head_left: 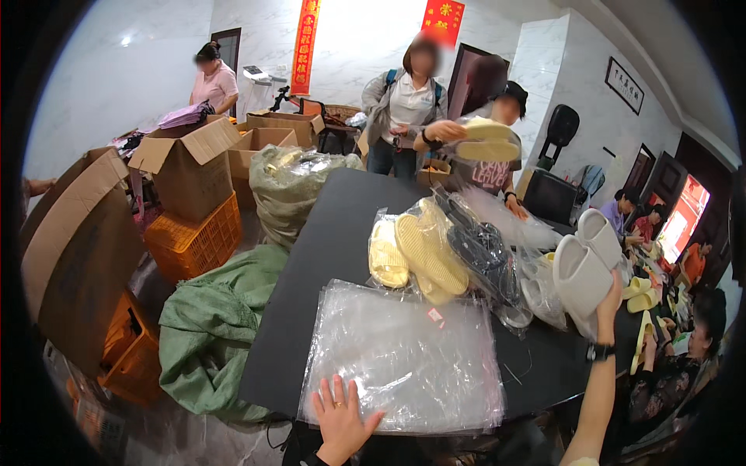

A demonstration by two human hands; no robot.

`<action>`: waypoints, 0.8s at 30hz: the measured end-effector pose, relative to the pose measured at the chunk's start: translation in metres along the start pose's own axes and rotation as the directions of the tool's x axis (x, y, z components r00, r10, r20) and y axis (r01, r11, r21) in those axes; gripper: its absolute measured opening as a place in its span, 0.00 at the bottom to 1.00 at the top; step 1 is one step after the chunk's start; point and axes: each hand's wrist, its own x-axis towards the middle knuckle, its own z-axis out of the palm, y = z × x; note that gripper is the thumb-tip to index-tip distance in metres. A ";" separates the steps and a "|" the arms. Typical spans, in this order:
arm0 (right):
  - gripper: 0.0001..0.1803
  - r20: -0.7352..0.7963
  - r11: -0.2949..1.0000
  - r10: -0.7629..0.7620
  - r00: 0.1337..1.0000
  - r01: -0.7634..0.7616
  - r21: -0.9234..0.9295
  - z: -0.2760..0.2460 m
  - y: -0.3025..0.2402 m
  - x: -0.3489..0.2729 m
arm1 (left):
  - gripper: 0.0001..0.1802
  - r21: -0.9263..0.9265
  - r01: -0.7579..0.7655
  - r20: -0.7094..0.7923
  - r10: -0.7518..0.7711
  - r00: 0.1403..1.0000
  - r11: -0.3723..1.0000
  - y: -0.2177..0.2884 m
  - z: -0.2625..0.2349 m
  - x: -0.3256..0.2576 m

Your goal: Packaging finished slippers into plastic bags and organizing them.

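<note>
Left hand [339, 419] lies flat, fingers spread, on the plastic bags [404, 357]; right hand [610, 299] has its grip closed on pale slippers [581, 272].

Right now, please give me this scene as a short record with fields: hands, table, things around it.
left hand: left hand flat on the stack of clear bags, fingers spread
right hand: right hand raised, gripping pale grey slippers
table: black table; bagged yellow slippers and bagged dark slippers behind the stack
left of table: green sack, orange crates, cardboard boxes
people: one across the table holds up yellow slippers
</note>
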 end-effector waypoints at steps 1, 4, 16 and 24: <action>0.23 0.014 0.997 0.073 0.997 -0.073 -0.009 0.017 0.028 0.010 | 0.43 0.014 -0.021 -0.007 0.021 1.000 1.000 0.001 0.002 0.001; 0.27 0.054 0.969 0.213 0.976 -0.204 -0.138 0.075 0.072 0.002 | 0.44 0.025 -0.033 -0.017 0.033 0.999 0.999 0.002 0.004 -0.003; 0.22 0.668 0.581 0.063 0.741 -0.572 0.579 0.027 -0.253 -0.163 | 0.45 0.066 -0.024 0.023 0.022 0.999 0.998 -0.003 0.008 -0.005; 0.26 0.737 0.999 -0.047 0.675 0.012 0.053 0.017 -0.272 -0.258 | 0.45 0.047 -0.009 0.071 0.006 0.997 0.999 0.002 0.001 -0.001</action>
